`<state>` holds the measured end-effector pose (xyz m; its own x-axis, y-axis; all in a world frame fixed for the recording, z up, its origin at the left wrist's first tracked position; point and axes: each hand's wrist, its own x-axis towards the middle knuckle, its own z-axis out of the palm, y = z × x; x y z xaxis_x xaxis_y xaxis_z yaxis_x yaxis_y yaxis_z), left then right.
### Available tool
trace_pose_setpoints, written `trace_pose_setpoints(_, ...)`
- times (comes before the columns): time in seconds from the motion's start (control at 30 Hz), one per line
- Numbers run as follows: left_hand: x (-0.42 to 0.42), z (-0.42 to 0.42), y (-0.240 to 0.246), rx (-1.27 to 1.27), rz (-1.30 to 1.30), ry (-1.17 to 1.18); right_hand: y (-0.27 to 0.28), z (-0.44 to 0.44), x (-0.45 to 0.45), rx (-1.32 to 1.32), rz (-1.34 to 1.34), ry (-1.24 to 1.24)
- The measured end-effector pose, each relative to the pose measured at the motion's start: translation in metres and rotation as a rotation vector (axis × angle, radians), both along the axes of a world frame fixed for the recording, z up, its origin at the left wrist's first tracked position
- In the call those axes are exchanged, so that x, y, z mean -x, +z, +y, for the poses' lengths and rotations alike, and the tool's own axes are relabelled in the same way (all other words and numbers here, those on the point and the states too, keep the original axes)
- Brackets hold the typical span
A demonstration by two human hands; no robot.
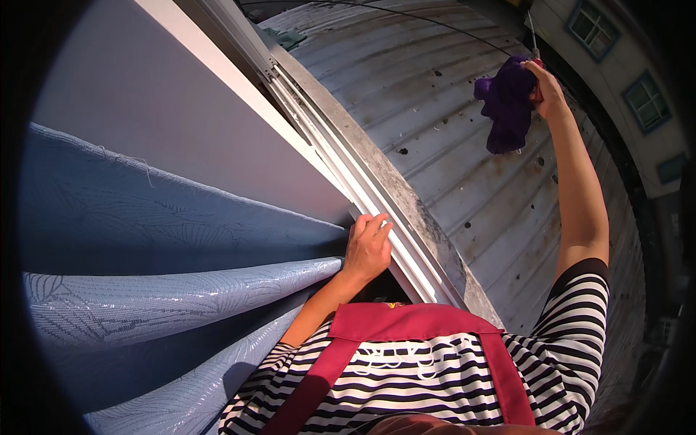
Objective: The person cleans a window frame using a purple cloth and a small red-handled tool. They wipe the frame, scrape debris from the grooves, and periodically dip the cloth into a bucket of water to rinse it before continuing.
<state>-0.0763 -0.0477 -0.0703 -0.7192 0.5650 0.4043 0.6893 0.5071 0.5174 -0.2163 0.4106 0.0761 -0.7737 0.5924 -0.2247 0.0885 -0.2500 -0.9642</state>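
My left hand (370, 247) curls its fingers over the white sliding-window track (375, 204) at the sill, beside the edge of a blue patterned curtain (179, 296). Out past the window, my right hand (548, 89) is at the end of an outstretched arm. It grips the red handle (539, 89) of a tool with a thin metal shaft (533, 32); the tool's exact kind cannot be told. A purple cloth (508, 103) is held in the same hand and hangs down above the roof.
Outside the concrete ledge (402, 182) lies a ribbed metal roof (462, 174) with scattered debris. A dark cable (435, 20) crosses above it. A building with blue-framed windows (646, 102) stands beyond. A pale flat panel (179, 114) borders the window inside.
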Motion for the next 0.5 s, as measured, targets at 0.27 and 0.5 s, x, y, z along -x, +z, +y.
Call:
trace_pose_setpoints(0.27, -0.009, 0.01, 0.014, -0.341, -0.739, -0.121, 0.0, -0.052, -0.176, 0.055, 0.01, 0.327)
trace_pose_setpoints(0.5, -0.021, 0.025, 0.019, -0.489, -1.362, -0.261, -0.007, -0.115, -0.238, 0.047, -0.123, 0.542)
